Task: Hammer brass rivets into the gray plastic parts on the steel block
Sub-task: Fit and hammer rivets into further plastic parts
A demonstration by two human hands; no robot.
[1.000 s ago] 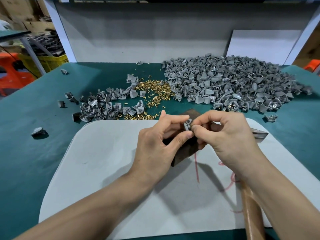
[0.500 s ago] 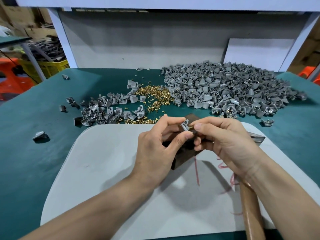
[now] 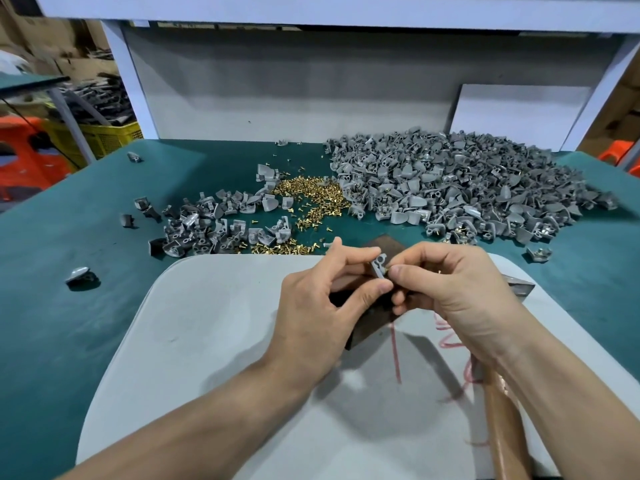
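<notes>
The left hand (image 3: 322, 306) pinches a small gray moulded plastic part (image 3: 377, 267) between thumb tip and forefinger, with the other fingers curled loosely beneath. The right hand (image 3: 457, 292) meets it from the other side, thumb and forefinger closed together on a tiny brass rivet (image 3: 387, 269); only a glint of it shows against the part's side. The part is held over the dark brown steel block (image 3: 369, 329), and whether it touches the block cannot be told. The block is a square-edged slab with a dull, rusty face, lying on a pale gray board with rounded corners (image 3: 207, 323). Red crayon-like scrawls (image 3: 396, 355) cross the board and cannot be read. A hammer (image 3: 504, 431) with a smooth tan wooden handle and a dull metal head lies partly hidden by the right wrist. The board sits on a teal felt-like table cover (image 3: 69, 271). Beyond it lie a loose heap of shiny brass rivets (image 3: 311, 199), a large heap of gray plastic parts (image 3: 467, 188) and a smaller scatter of gray parts (image 3: 214, 226).
</notes>
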